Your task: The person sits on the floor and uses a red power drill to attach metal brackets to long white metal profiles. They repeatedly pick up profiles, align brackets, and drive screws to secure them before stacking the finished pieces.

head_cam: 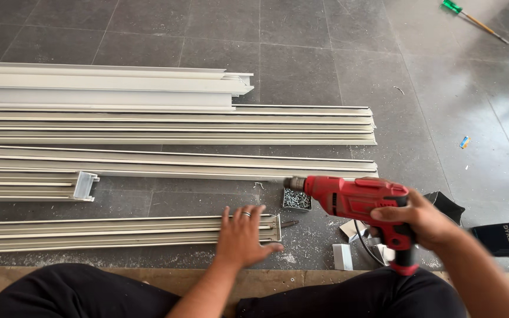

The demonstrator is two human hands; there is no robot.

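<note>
1. The right hand [425, 219] is clenched round the grip of a red power drill [357, 200], which it holds level above the floor with the chuck pointing left, toward the end of a long profile.
2. The left hand [241, 237] lies flat, fingers spread, pressing on the near aluminium profile [119, 231] close to its right end; it closes round nothing.
3. That profile rests on the grey tiled floor [301, 65], just in front of the person's knees, and runs off the left edge of the view.
4. It looks stiff, light for its length and smooth, so I judge it could slide or ring under pressure; a flat palm near the worked end seems the sensible hold.
5. The drill looks heavy and top-weighted, best taken at the handle as it is.
6. Just beside the chuck sits a small tray of screws [297, 199]; metal shavings lie scattered around it.
7. Further out lie more long profiles [178, 125] in rows, and far off a green-handled screwdriver [472, 19].
8. Hard to make out: the drill bit, blurred at the chuck, and the white pieces under the drill.
</note>
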